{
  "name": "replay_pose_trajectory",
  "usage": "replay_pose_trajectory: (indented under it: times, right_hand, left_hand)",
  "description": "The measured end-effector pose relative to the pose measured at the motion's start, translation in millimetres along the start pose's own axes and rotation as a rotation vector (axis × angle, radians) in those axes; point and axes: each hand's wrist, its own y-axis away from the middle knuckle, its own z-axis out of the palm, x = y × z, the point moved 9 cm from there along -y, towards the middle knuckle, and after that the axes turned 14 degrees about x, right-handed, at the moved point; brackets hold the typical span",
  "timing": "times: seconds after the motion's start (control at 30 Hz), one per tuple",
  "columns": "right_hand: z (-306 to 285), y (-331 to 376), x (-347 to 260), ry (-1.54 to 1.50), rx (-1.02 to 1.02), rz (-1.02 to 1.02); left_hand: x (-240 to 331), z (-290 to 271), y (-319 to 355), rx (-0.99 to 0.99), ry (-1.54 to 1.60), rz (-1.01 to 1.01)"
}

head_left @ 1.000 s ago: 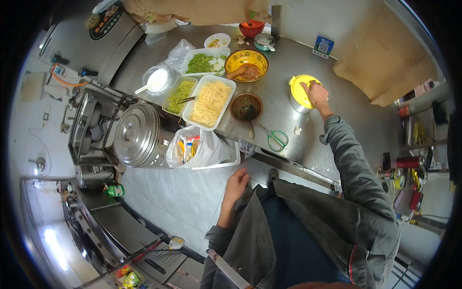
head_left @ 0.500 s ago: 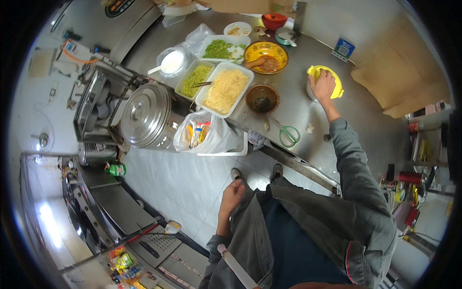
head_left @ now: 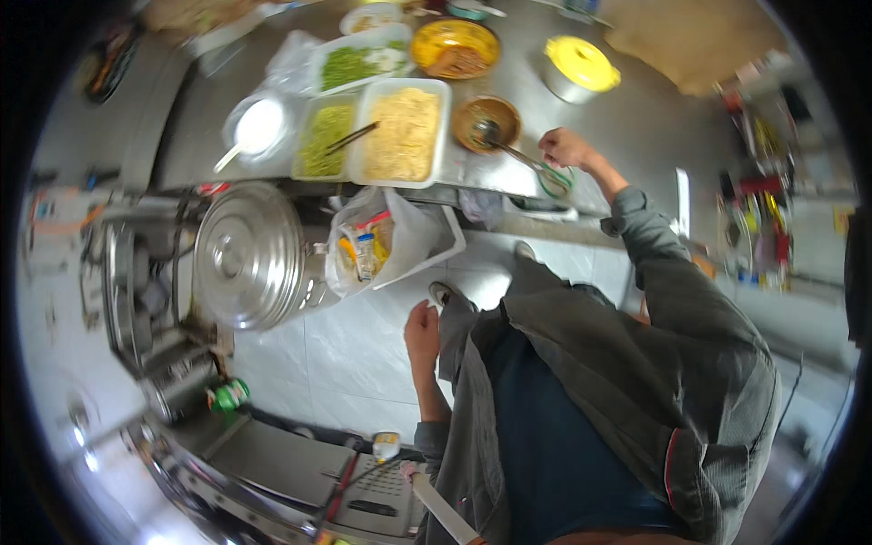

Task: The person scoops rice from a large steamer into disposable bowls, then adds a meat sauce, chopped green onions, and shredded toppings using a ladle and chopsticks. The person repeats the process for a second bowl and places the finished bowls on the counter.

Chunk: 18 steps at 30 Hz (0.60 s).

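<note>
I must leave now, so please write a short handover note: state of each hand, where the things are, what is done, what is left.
Right hand: reaching over the steel counter, at the green-handled tongs whose tips lie in the brown bowl; grip not clear.
Left hand: hanging empty at the side, above the tiled floor.
Things: pot with yellow lid stands closed, beyond the right hand. Tray of pale shredded food sits left of the bowl.
Done: pot is covered.
Left: tongs not yet lifted.

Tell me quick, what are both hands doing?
Left hand: hangs by the jacket, holding nothing, fingers loosely curled.
Right hand: over the counter by the green-handled strainer; grip cannot be told.
</note>
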Motion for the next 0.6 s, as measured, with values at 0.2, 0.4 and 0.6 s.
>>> replay_pose_trajectory:
  times: [0.2, 0.4, 0.6]
  right_hand:
    - [22.1, 59.3, 19.8, 0.617, 0.377, -0.346]
    - [28.4, 49.0, 22.2, 0.575, 0.22, -0.41]
    - [-50.9, 29.0, 43.1, 0.047, 0.022, 0.074]
  left_hand:
    - [27.6, -2.9, -45.1, -0.115, -0.044, 0.0]
    - [102.8, 63.9, -100.0, -0.276, -0.079, 0.235]
    - [339.1, 158.1, -192.2, 0.108, -0.379, 0.807]
